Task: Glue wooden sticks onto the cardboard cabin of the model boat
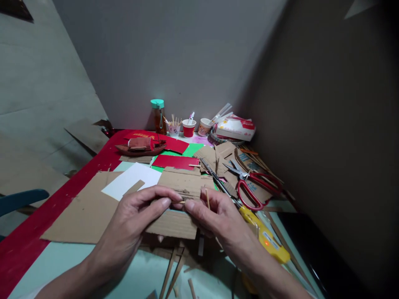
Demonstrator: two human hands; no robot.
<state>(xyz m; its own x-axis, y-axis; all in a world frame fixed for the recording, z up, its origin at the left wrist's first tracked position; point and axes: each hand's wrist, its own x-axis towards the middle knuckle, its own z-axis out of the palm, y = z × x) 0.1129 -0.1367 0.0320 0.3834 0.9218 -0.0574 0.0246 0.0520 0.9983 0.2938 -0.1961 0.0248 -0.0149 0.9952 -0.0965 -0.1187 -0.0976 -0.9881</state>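
Over a piece of cardboard (171,226), my left hand (141,209) pinches one end of a thin wooden stick (178,202) between thumb and index finger. The thumb and finger of my right hand (215,214) close on the other end. A second thin stick (208,198) pokes up between my right fingers. The cardboard piece sits just under both hands, and whether the fingers behind also support it is hidden. Behind it lies more brown cardboard (181,177) with a torn strip along it.
Red-handled scissors (249,189) and a yellow glue gun (269,241) with an orange light lie at right. A model boat (141,146), white paper (131,182) and a large cardboard sheet (81,211) are at left. Paper cups (188,129) and a bottle (158,116) stand at the back.
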